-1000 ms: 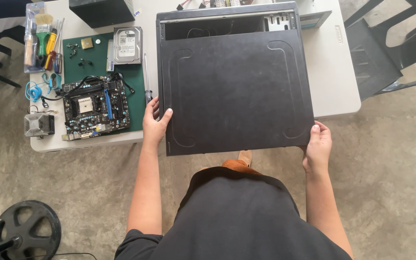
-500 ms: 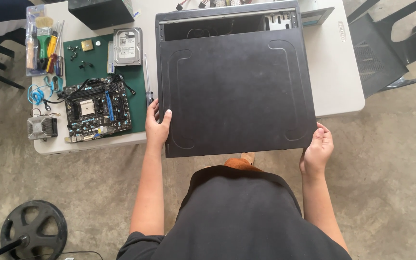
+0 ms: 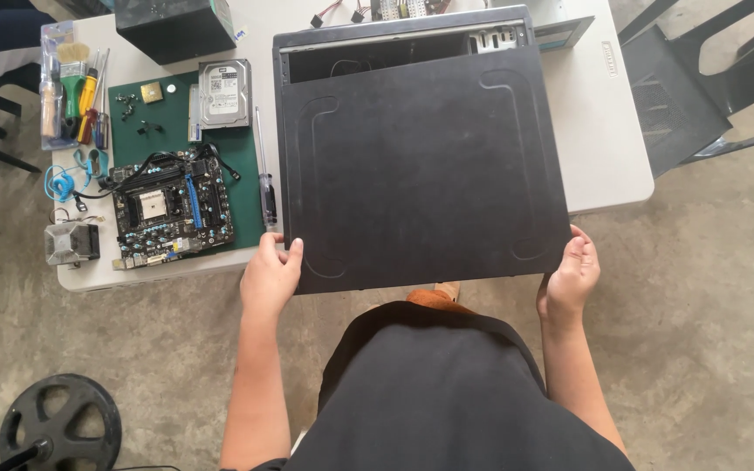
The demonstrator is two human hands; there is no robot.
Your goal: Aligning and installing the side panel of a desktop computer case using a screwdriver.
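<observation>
- Two hands grip a black panel by its near corners: left hand curled round one, right hand round the other, steadying the wide sheet.
- Panel: flat matte metal with pressed grooves, lying over an open case on the white counter, its near edge overhanging.
- Beside the left hand: a screwdriver, then a green mat holding a motherboard and silver drive.

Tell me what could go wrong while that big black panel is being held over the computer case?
The side panel is gripped only at its near corners by the left hand and right hand, so it might tip or slip. Its near edge overhangs the table, so it could drop. The screwdriver lies right beside it and could be knocked off.
</observation>
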